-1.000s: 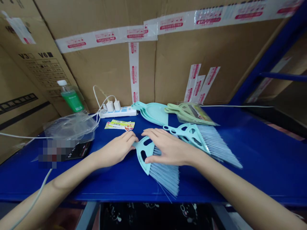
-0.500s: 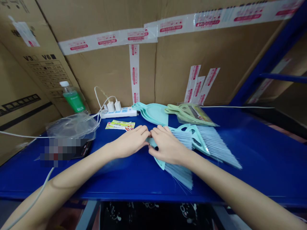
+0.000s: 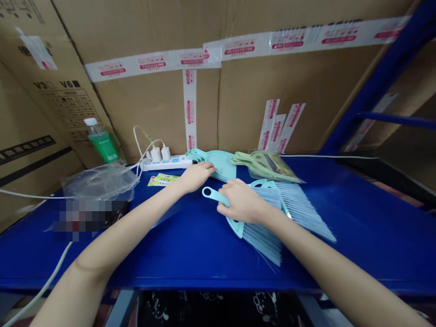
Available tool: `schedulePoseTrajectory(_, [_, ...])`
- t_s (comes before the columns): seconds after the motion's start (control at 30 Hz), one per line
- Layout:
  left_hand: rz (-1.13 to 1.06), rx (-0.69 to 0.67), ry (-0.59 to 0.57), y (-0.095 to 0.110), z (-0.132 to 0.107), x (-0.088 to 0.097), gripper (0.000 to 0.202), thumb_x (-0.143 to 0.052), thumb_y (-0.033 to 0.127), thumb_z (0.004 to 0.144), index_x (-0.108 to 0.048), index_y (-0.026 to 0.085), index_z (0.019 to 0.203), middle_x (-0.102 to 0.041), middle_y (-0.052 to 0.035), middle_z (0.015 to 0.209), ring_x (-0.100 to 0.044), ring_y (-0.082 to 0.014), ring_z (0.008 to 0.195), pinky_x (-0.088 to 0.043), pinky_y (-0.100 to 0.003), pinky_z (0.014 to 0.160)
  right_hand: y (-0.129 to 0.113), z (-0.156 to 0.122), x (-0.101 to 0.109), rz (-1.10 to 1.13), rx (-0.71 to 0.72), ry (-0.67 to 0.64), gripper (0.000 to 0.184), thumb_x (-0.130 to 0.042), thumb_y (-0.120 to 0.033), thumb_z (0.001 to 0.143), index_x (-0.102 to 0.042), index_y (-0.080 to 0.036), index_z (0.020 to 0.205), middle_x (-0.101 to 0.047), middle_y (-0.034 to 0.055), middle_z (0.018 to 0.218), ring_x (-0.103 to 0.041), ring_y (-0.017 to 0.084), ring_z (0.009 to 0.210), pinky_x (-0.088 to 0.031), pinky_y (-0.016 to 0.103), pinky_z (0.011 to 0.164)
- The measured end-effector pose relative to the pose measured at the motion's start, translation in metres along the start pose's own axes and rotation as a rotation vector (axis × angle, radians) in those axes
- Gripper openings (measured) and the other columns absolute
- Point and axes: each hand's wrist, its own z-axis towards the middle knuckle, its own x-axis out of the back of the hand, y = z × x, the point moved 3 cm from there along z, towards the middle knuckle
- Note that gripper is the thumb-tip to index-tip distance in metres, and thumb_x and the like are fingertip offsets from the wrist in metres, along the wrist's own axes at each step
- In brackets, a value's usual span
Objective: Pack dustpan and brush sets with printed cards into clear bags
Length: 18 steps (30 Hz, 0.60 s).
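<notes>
My right hand (image 3: 241, 200) is wrapped round the handle of a turquoise hand brush (image 3: 235, 226). The ring end of that handle sticks out to the left, and its pale blue bristles fan toward the table's front edge. A second hand brush (image 3: 304, 209) lies beyond my right wrist, partly covered by it. My left hand (image 3: 198, 176), fingers stretched out, reaches to the near left side of some stacked turquoise dustpans (image 3: 225, 162). Whether its fingertips touch the dustpans I cannot tell.
A bagged green dustpan set (image 3: 272, 167) lies at the back right. Toward the left are a power strip (image 3: 184, 162) with chargers, printed label strips (image 3: 160, 180), clear plastic bags (image 3: 98, 181) and a green bottle (image 3: 105, 144). Cardboard boxes (image 3: 150, 104) wall the back.
My left hand has left the brush handle and moved up and away toward the dustpans. My right hand still grips the brush, whose ring end now shows.
</notes>
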Motion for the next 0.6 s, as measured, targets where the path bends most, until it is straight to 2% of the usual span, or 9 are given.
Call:
schedulePoseTrajectory(0.2, [0.079, -0.007, -0.043, 0.0, 0.012, 0.0, 0.021, -0.045, 0.006, 0.087, -0.064, 0.012, 0.093, -0.063, -0.0107, 0.094, -0.061, -0.0225, 0.092, -0.049, -0.032, 0.073, 0.0, -0.001, -0.002, 0.012, 0.004, 0.008, 0.024, -0.046, -0.027, 0.08, -0.065, -0.015, 0.073, -0.068, 0.0108, 0.076, -0.059, 0.025, 0.082, -0.038, 0.036, 0.078])
schedulePoseTrajectory(0.37, [0.123, -0.012, -0.034, 0.004, 0.013, 0.006, 0.02, -0.043, 0.008, 0.089, -0.063, 0.011, 0.09, -0.06, -0.0094, 0.088, -0.061, -0.0208, 0.081, -0.047, -0.029, 0.064, 0.001, -0.001, 0.0, 0.01, 0.002, 0.005, 0.023, -0.046, -0.027, 0.08, -0.064, -0.015, 0.071, -0.066, 0.0102, 0.074, -0.058, 0.025, 0.081, -0.039, 0.035, 0.077])
schedulePoseTrajectory(0.5, [0.157, -0.037, -0.017, 0.008, 0.0, 0.01, 0.019, -0.044, 0.006, 0.088, -0.062, 0.013, 0.09, -0.058, -0.0074, 0.088, -0.059, -0.0184, 0.078, -0.044, -0.027, 0.061, 0.004, -0.001, 0.003, 0.041, 0.018, 0.039, 0.019, -0.046, -0.026, 0.078, -0.06, -0.016, 0.068, -0.063, 0.0085, 0.071, -0.056, 0.023, 0.078, -0.037, 0.035, 0.074])
schedulePoseTrajectory(0.6, [0.177, -0.064, -0.014, 0.011, -0.021, 0.015, 0.018, -0.045, 0.006, 0.088, -0.061, 0.014, 0.09, -0.057, -0.0054, 0.086, -0.058, -0.0169, 0.076, -0.044, -0.026, 0.06, 0.006, -0.004, 0.006, 0.098, 0.039, 0.072, 0.015, -0.047, -0.024, 0.076, -0.055, -0.017, 0.065, -0.059, 0.0064, 0.069, -0.053, 0.022, 0.076, -0.036, 0.034, 0.073])
